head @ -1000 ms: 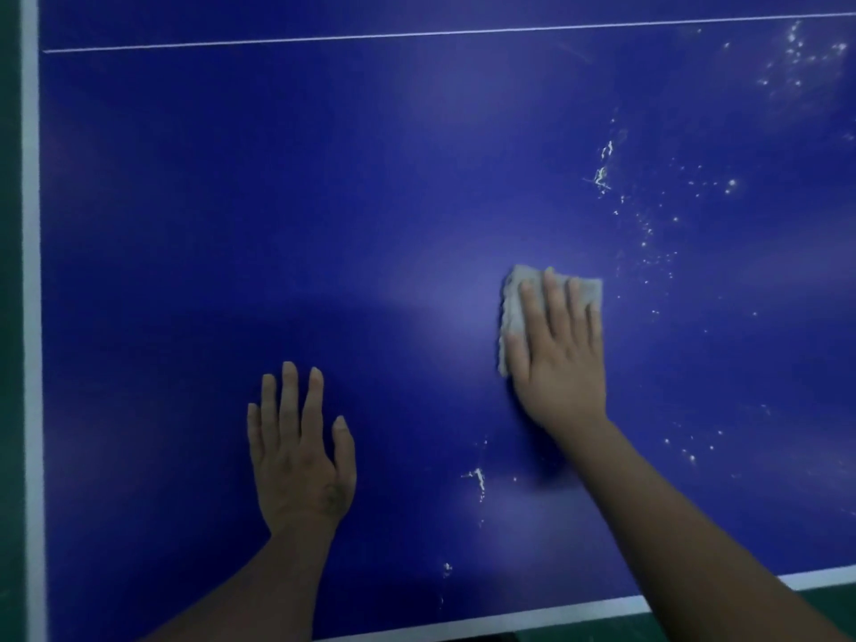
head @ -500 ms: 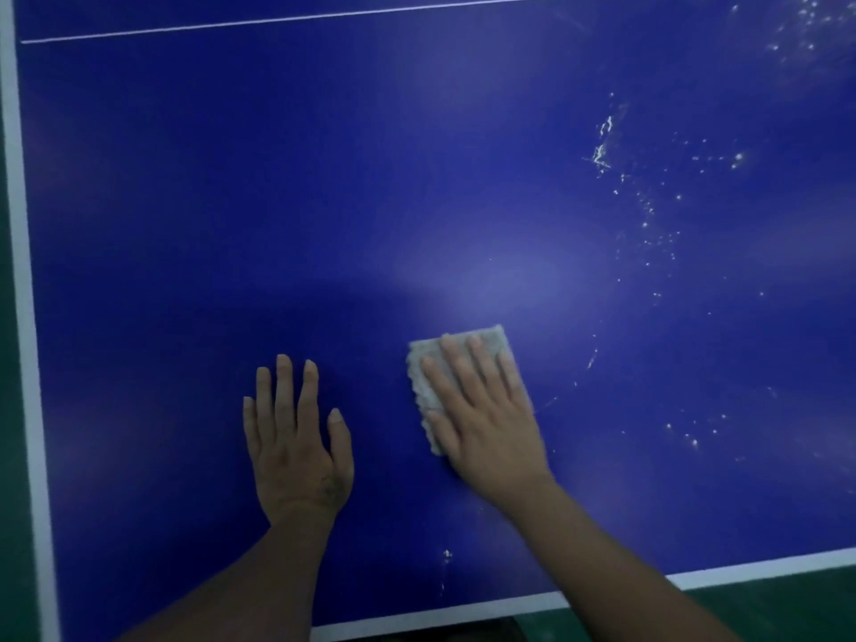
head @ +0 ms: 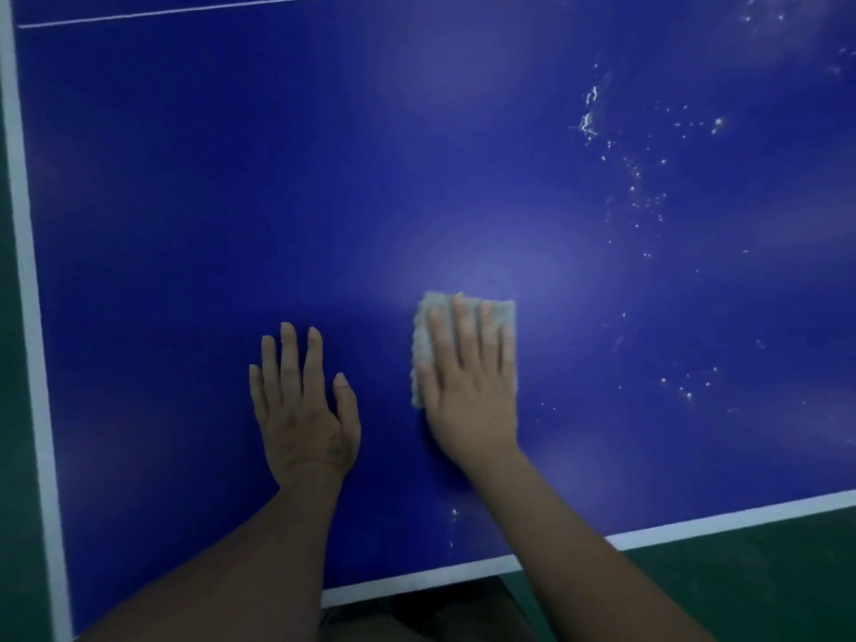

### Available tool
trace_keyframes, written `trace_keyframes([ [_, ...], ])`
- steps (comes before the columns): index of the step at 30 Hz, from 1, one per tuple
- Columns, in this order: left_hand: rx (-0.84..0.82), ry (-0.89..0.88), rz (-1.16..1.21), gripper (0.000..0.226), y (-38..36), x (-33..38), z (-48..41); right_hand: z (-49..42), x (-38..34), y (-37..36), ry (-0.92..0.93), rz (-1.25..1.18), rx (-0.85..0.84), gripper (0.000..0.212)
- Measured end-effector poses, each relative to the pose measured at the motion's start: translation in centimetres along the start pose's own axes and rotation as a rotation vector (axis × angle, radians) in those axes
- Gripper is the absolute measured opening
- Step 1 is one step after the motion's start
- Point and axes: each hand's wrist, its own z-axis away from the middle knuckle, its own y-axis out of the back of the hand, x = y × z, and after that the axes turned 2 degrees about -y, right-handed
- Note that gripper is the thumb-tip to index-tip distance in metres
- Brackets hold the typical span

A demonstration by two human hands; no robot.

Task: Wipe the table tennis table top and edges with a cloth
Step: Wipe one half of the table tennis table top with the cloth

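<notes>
Matte blue table tennis table (head: 231,201), white edge lines, is showing white specks scattered right of the cloth (head: 463,312). Cloth is a nubby grey-white folded rectangle, lying near the table's near edge. Right hand (head: 468,386) is pressing flat on it, fingers straight. Left hand (head: 303,410) is resting flat on bare tabletop just left of the cloth, fingers extended, holding nothing.
</notes>
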Motion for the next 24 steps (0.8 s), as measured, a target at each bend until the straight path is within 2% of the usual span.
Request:
trace_keyframes([
  [3,0.034,-0.010,0.025,0.065,0.0,0.1,0.1,4.7,0.5,-0.6,0.171,0.020,-0.043,0.065],
  [5,0.056,-0.019,0.037,0.063,0.0,-0.1,0.2,6.1,3.2,-0.1,0.187,0.037,-0.015,0.064],
  [10,0.090,-0.050,0.163,0.051,0.2,-0.8,0.4,3.9,10.2,1.3,-0.098,0.070,0.014,0.063],
  [12,0.091,-0.056,0.279,0.045,0.4,-1.4,0.6,2.5,10.0,1.2,-0.256,0.023,0.023,0.065],
  [14,0.079,-0.078,0.283,0.044,0.8,-2.3,1.6,2.0,7.3,0.6,-0.334,0.028,0.035,0.068],
  [16,0.061,-0.104,0.198,0.047,1.2,-3.8,4.2,3.3,3.1,-0.3,-0.275,0.039,0.043,0.067],
  [20,0.022,-0.151,0.029,0.060,1.2,-6.4,10.5,9.9,-4.4,-2.3,0.005,-0.007,-0.014,0.068],
  [24,0.017,-0.153,-0.002,0.064,0.9,-6.8,11.4,14.7,-3.5,-2.7,0.204,0.025,-0.061,0.066],
])
